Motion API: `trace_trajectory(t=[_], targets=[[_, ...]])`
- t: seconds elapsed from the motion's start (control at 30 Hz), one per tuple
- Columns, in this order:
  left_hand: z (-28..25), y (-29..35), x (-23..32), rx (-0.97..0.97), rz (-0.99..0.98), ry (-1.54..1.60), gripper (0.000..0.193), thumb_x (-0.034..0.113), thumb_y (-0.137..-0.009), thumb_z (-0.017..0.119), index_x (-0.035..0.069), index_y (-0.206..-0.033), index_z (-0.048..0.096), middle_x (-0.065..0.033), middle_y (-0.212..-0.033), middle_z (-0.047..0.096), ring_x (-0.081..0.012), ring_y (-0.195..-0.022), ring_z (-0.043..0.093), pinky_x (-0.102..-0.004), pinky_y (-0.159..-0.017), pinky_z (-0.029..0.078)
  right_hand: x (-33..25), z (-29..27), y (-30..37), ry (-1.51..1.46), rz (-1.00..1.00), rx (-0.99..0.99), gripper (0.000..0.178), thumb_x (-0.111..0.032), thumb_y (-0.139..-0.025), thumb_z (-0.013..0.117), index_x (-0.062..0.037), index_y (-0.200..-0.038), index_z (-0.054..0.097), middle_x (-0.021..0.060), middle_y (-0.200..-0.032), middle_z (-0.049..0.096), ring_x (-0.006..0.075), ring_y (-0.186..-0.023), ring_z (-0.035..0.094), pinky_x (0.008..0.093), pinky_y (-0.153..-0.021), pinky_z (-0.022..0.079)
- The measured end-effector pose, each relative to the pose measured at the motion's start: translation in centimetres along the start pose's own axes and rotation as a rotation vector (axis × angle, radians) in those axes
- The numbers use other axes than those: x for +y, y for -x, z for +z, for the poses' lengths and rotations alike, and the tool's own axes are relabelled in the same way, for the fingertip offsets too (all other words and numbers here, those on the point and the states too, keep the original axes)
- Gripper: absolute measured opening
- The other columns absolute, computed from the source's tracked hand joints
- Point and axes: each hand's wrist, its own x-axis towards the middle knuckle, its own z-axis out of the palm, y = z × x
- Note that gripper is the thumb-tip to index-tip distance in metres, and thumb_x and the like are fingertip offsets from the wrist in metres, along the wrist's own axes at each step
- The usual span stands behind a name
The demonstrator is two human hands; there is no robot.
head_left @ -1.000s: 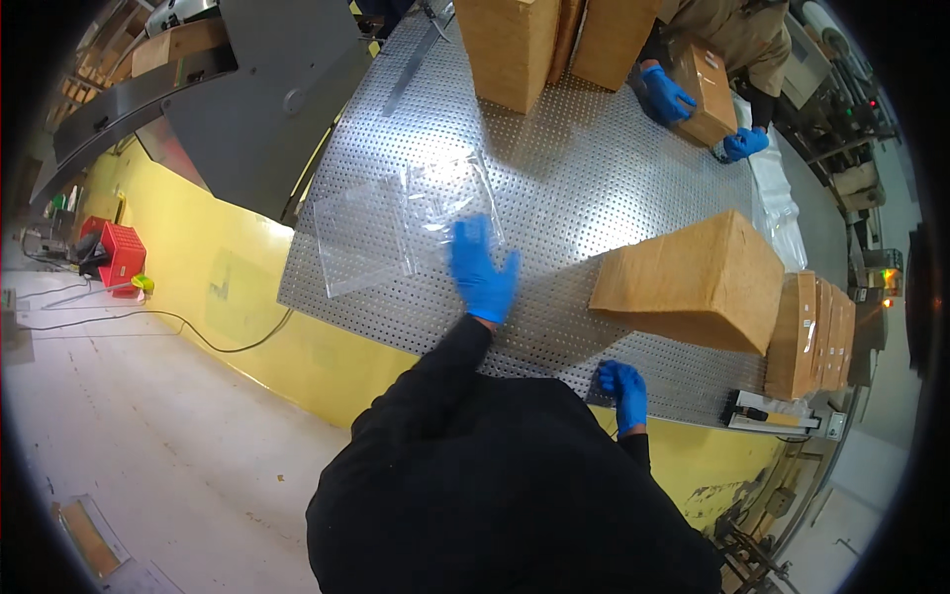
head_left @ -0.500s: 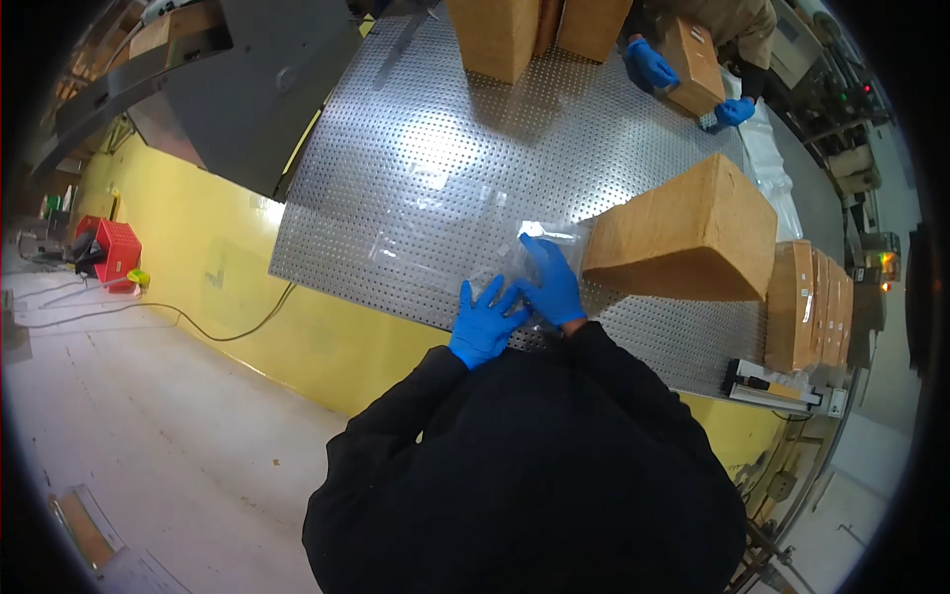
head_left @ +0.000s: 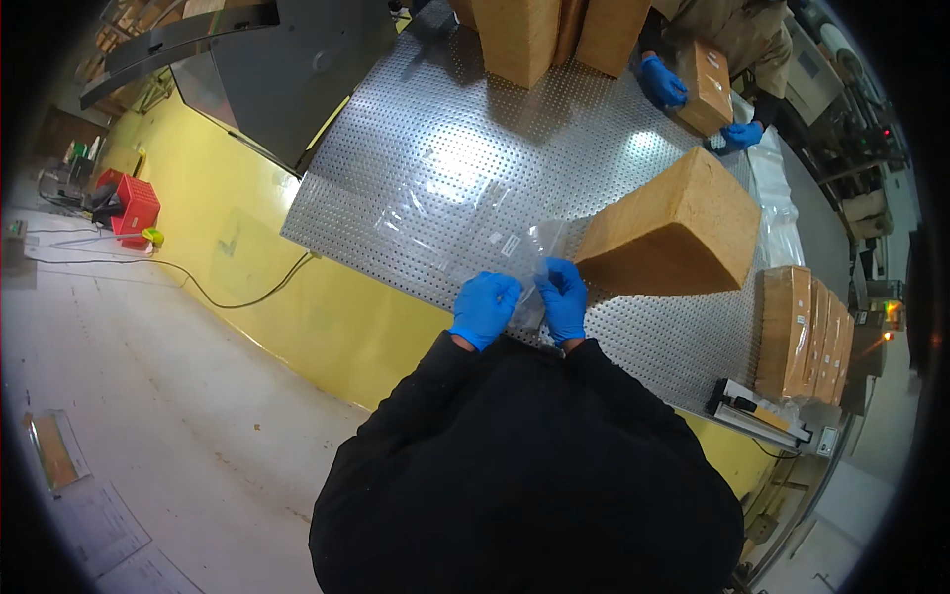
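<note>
Nearest, the person's left hand [head_left: 483, 305] and right hand [head_left: 562, 297], both blue-gloved, work close together at the near edge of the perforated metal bench [head_left: 638, 342]. The fingers of each are drawn in narrow: the right ones pinch a clear bag [head_left: 534, 255], and the left ones are bunched on its near left side. The bag is between the hands and reaches a little beyond them, its near part lifted. Its long axis appears to run away from the person, leaning slightly right, though glare on the film leaves the outline and the mouth uncertain.

As for progress, the bag is in hand, and nothing shows inside it. The big brown box [head_left: 683, 228] stands outside it, just beyond and to the right of the right hand, so any filling or closing of this bag is not yet done. More clear film [head_left: 418, 206] lies flat on the bench to the left of the bag.

To the right, a row of brown boxes [head_left: 782, 332] stands side by side. Farther off, a co-worker's gloved hands [head_left: 663, 82] hold a smaller brown box [head_left: 707, 89], and tall brown boxes [head_left: 520, 40] stand at the bench's far side.
</note>
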Motion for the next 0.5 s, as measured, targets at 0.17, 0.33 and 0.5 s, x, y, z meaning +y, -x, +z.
trace_trajectory(t=[0.17, 0.33, 0.5], targets=[[-0.5, 2.4, 4.5, 0.115, 0.177, -0.085, 0.012, 0.016, -0.074, 0.065, 0.009, -0.068, 0.057, -0.0099, -0.068, 0.053, -0.0305, -0.070, 0.054, -0.0420, -0.061, 0.040, -4.7, -2.8, 3.0, -0.244, 0.195, -0.089, 0.017, -0.010, -0.086, 0.063, -0.0008, -0.099, 0.057, 0.0073, -0.095, 0.061, 0.0160, -0.089, 0.060, 0.0298, -0.082, 0.049], [2.5, 4.6, 6.6, 0.071, 0.352, -0.292, 0.012, 0.009, -0.066, 0.064, 0.011, -0.070, 0.053, -0.0074, -0.069, 0.050, -0.0286, -0.071, 0.052, -0.0413, -0.062, 0.038, -4.4, -5.8, 4.8, 0.086, 0.266, -0.247, 0.015, -0.009, -0.086, 0.062, 0.0002, -0.096, 0.058, 0.0064, -0.089, 0.062, 0.0128, -0.082, 0.059, 0.0265, -0.075, 0.049], [4.8, 6.0, 6.9, -0.111, 0.402, -0.169, 0.012, 0.015, -0.069, 0.066, 0.011, -0.074, 0.057, -0.0065, -0.071, 0.054, -0.0284, -0.073, 0.054, -0.0409, -0.066, 0.039, -4.5, -8.6, 6.1, -0.045, 0.394, -0.135, 0.014, -0.009, -0.084, 0.063, 0.0034, -0.091, 0.064, 0.0090, -0.082, 0.066, 0.0142, -0.075, 0.061, 0.0263, -0.070, 0.049]])
